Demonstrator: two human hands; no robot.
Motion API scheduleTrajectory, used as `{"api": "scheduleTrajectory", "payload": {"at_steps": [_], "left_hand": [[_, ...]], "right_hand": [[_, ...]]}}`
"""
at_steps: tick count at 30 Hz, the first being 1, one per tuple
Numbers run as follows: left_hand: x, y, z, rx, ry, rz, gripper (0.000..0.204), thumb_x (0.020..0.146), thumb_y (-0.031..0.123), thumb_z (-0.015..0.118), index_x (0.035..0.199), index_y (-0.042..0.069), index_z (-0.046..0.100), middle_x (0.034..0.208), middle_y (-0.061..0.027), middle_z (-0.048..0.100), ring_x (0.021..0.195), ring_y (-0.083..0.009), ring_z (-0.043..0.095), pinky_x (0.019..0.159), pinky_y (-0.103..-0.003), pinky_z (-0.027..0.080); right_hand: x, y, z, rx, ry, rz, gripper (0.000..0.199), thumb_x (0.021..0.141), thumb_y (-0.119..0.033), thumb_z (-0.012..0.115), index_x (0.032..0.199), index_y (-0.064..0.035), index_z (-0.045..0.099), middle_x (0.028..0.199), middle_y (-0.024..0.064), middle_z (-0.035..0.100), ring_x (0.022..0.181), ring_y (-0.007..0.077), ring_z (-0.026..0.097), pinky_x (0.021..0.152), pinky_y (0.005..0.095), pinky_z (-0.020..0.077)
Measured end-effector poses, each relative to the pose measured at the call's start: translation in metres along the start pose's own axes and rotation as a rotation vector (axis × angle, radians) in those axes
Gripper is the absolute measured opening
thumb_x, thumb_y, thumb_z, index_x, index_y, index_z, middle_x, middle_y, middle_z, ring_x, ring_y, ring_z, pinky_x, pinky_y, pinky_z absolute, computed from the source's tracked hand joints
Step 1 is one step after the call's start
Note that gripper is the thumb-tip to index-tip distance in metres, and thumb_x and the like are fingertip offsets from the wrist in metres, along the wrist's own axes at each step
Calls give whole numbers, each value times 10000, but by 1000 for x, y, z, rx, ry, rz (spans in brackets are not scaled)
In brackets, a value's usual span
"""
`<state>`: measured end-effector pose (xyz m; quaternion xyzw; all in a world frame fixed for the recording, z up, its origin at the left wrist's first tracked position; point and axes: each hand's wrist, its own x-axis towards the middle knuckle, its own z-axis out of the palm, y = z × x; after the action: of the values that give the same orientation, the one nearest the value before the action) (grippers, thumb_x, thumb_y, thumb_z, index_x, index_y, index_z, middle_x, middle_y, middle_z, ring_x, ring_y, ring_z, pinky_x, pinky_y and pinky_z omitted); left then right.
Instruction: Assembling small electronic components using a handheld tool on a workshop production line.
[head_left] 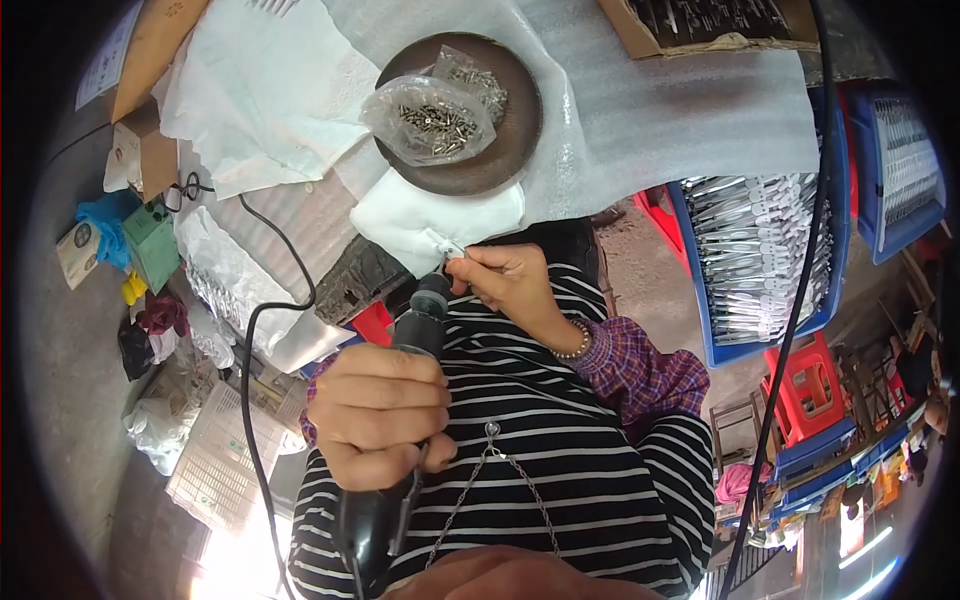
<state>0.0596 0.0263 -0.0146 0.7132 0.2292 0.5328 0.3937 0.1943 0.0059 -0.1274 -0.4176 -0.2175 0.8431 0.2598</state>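
A black electric screwdriver (400, 420) is running through the centre of the frame, its barrel pointing up and its tip meeting a small metal part (452, 251) just above centre. The left hand (378, 415) is wrapping fully around the tool's body, fingers closed tight on it. The right hand (510, 282) is pinching the small metal part between fingertips and thumb, clamped on it, right at the tool's tip; the part is too small to describe further. A black cable (255, 330) is trailing from the lower end of the tool and looping up toward the left of the frame.

Directly above the hands, a white cloth pad (435, 222) is overhanging the edge of the workbench, almost touching the part. Open room between the bench edge and the person's striped shirt (560, 480) is narrow; both hands are working inside that gap.

Further up, a round dark metal dish (500, 150) is sitting on a sheet of white foam wrap (680, 110) and is holding a clear plastic bag of screws (432, 118). White paper (260, 90) is lying at the upper left, beside a cardboard box (150, 60). At the right, blue crates (830, 270) are holding rows of metal pieces, with red stools (810, 380) below them on a concrete floor (640, 270). A green box (152, 245) is standing at the left edge.
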Motion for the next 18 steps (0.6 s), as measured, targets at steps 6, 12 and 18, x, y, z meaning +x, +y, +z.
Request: {"api": "scheduleTrajectory", "payload": {"at_steps": [6,12,18], "left_hand": [[-6,5,-9,25,20,-3,397,654,-15,733,834,44,384,700,-142,585,552,-252,595,488,-359,532],[-7,13,-8,54,37,14,388,659,-6,737,831,39,392,704,-143,587,568,-257,606,498,-358,536],[-2,10,-5,80,10,-5,372,671,-6,730,813,31,388,691,-137,580,557,-250,595,488,-360,538]], "right_hand": [[0,5,-2,31,-35,63,189,848,-145,631,754,15,663,545,-40,509,437,3,373,382,169,250],[1,8,-3,50,-32,66,165,847,-134,628,804,21,668,641,3,596,457,9,412,397,165,298],[2,7,-3,69,-31,56,167,846,-136,630,809,23,666,646,8,602,460,9,418,400,162,303]]}}
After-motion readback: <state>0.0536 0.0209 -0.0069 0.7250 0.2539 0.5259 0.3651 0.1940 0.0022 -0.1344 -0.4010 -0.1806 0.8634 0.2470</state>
